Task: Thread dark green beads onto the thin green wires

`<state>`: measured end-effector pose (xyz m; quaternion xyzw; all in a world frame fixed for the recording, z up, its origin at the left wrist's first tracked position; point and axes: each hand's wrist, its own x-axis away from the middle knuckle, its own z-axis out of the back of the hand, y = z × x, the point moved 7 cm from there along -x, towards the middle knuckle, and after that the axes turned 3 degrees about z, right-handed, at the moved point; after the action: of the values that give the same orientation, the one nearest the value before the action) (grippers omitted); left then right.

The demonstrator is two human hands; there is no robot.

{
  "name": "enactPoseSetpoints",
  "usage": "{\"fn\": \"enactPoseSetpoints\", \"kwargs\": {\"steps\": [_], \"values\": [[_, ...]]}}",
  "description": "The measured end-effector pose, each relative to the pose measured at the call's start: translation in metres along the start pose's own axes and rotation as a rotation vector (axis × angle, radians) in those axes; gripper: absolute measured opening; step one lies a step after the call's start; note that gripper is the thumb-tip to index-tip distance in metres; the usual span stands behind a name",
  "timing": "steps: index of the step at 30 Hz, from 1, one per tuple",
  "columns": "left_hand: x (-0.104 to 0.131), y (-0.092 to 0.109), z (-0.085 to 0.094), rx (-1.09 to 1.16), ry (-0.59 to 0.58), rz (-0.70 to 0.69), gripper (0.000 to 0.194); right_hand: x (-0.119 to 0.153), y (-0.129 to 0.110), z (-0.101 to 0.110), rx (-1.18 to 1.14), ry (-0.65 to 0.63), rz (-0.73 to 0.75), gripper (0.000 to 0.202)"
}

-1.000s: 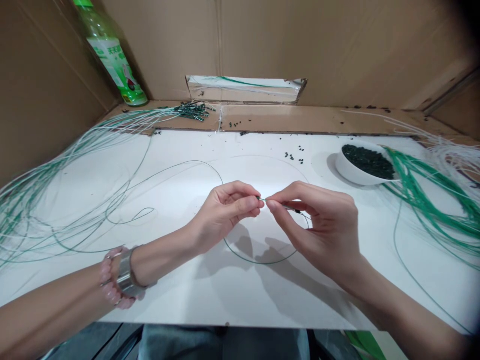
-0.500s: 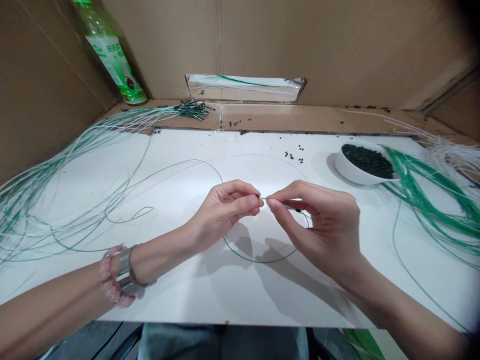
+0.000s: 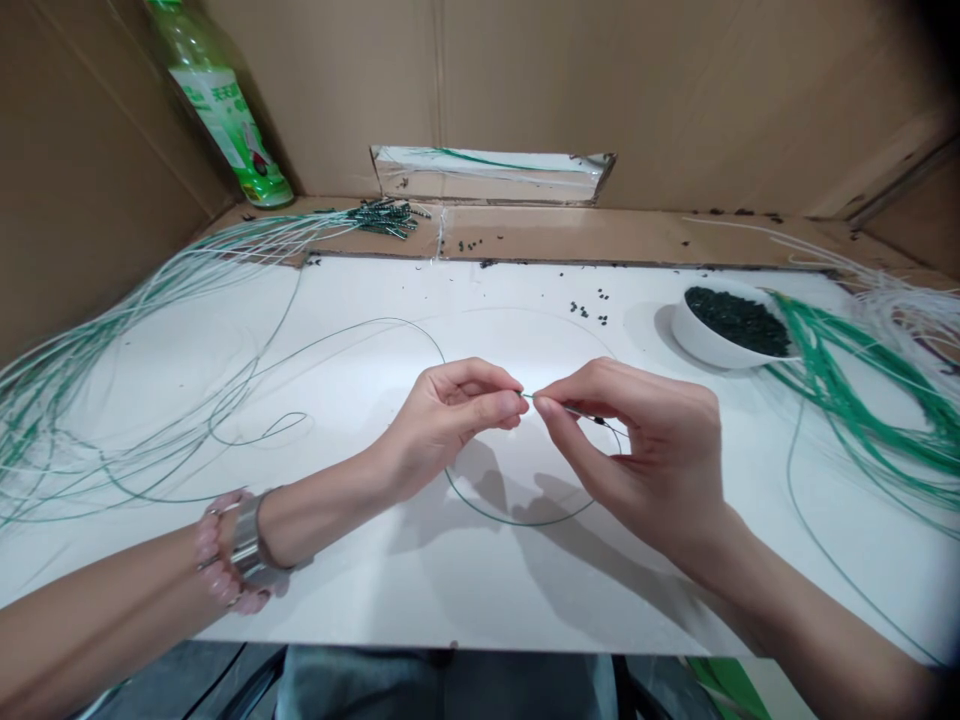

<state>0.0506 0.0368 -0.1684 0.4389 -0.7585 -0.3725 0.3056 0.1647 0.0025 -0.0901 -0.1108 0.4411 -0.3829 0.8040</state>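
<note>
Over the white tabletop my left hand [image 3: 457, 415] is closed in a pinch. A tiny dark bead [image 3: 520, 393] shows at its fingertips. Facing it, my right hand [image 3: 645, 440] pinches a thin green cord [image 3: 529, 397], whose short stretch bridges the small gap between the two hands. A dark bit [image 3: 599, 421] sits on a strand under my right fingers; its kind is unclear. Part of the green cord loops on the table below the hands. To the right stands a white bowl [image 3: 705, 340] filled with small dark beads [image 3: 739, 320].
Strung green and white cords [image 3: 150, 290] fan out on the left, their dark beaded ends [image 3: 386, 218] on the cardboard ledge. Green cord bundles [image 3: 862, 390] lie at right. Loose beads [image 3: 589, 308] dot the table's back. A green-labelled bottle [image 3: 229, 120] leans in the left corner.
Almost nothing differs. Both hands keep their pinches at the same spot, with only a very slight shift of the right hand.
</note>
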Motion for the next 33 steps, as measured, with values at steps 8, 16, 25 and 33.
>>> {"fn": "enactPoseSetpoints", "kwargs": {"steps": [8, 16, 25, 33], "values": [[0.004, 0.003, 0.003, -0.189, -0.002, -0.092, 0.007, 0.001, 0.003, -0.002, -0.063, -0.014, -0.046, 0.012], [0.012, 0.019, 0.000, -0.391, 0.114, -0.247, 0.006, 0.003, 0.016, -0.005, -0.227, -0.030, -0.210, 0.010], [0.016, 0.022, -0.004, -0.444, 0.111, -0.320, 0.006, 0.006, 0.013, -0.006, -0.254, 0.015, -0.219, 0.009], [0.017, 0.026, -0.005, -0.463, 0.121, -0.328, 0.006, 0.007, 0.014, -0.006, -0.221, 0.012, -0.212, 0.008]]}}
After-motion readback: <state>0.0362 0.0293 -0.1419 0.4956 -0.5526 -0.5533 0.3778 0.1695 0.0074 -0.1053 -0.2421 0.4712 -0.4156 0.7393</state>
